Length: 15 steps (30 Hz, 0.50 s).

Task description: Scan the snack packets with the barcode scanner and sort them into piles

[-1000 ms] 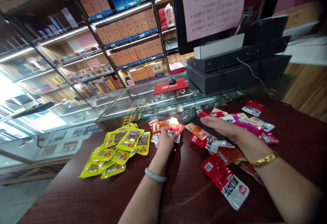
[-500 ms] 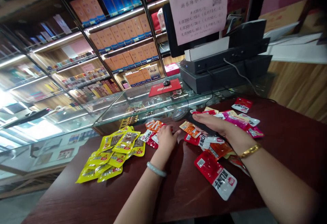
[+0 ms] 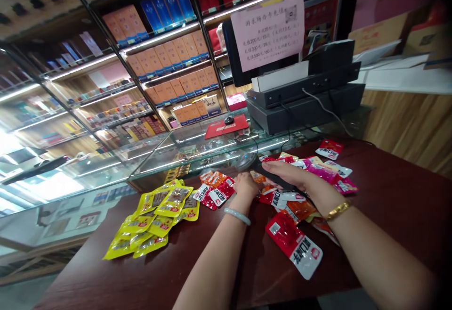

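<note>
In my right hand (image 3: 287,172) is a dark handheld barcode scanner (image 3: 277,176), its round head (image 3: 246,160) pointing left. My left hand (image 3: 246,185) has its fingers curled at an orange snack packet (image 3: 258,176) just below the scanner head; the fingertips are partly hidden. Left of that hand, red-and-white snack packets (image 3: 223,192) and orange ones (image 3: 213,178) lie together. Under and behind my right hand spreads a loose pile of red, orange and pink packets (image 3: 319,168). A larger red-and-white packet (image 3: 294,246) lies nearer me.
Yellow snack packets (image 3: 155,216) are heaped on the left of the brown table (image 3: 212,258). A glass counter (image 3: 169,152) adjoins the far edge, with a mouse (image 3: 229,120) on a red mat (image 3: 215,130). Behind stand a monitor (image 3: 229,55) and a cash drawer (image 3: 307,107).
My left hand has moved right, from beside the left red packets to the orange packet near the scanner, uncovering a red-and-white packet. My right hand keeps hold of the scanner.
</note>
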Available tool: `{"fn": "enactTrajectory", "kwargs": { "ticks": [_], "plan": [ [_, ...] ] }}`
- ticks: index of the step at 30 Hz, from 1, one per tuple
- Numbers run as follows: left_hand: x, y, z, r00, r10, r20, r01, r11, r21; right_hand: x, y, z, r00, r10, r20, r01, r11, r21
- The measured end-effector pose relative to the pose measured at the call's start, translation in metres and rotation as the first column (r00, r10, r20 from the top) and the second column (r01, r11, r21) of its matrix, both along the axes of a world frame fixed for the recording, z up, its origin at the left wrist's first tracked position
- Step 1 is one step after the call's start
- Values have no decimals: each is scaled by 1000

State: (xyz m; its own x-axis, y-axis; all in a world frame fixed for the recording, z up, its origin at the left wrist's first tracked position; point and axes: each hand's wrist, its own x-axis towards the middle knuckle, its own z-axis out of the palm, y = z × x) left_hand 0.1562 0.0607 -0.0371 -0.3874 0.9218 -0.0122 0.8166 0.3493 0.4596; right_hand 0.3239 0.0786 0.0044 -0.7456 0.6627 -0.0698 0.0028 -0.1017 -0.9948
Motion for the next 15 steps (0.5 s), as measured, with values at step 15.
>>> {"fn": "enactTrajectory", "kwargs": {
  "ticks": [15],
  "plan": [
    [-61, -28, -11, 966, -19, 258, -47, 968, 247, 6, 3, 2, 998, -15, 55, 15, 1000, -5]
  ]
}}
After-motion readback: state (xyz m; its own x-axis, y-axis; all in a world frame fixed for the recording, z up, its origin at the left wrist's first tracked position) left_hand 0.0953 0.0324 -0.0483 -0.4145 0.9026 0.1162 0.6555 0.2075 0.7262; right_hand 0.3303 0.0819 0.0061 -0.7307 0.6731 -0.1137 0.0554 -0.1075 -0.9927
